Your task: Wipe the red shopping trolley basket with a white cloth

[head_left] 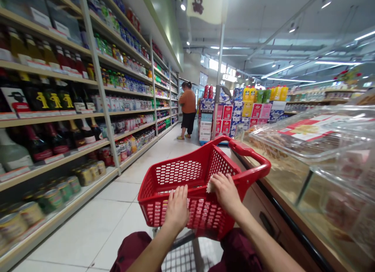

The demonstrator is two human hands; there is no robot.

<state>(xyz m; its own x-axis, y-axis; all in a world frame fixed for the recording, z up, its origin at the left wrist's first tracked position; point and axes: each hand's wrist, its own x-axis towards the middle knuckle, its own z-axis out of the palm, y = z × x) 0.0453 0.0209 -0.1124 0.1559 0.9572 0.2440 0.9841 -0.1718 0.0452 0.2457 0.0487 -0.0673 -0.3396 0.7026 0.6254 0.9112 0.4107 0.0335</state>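
A red plastic shopping cart basket with perforated walls stands right before me, tilted in the view. My left hand lies over its near rim, fingers stretched out, with nothing seen in it. Farther right on the same rim is my right hand, its fingers closed over a small white piece with a jagged edge, like a tissue or wipe. The right palm is hidden. Off to the right rises the cart's red handle. No goods show inside the visible part of the basket.
Shelves of bottles and cans line the left. At right stands a display counter with clear lids. Up the tiled aisle a person in an orange top stands near stacked drink boxes.
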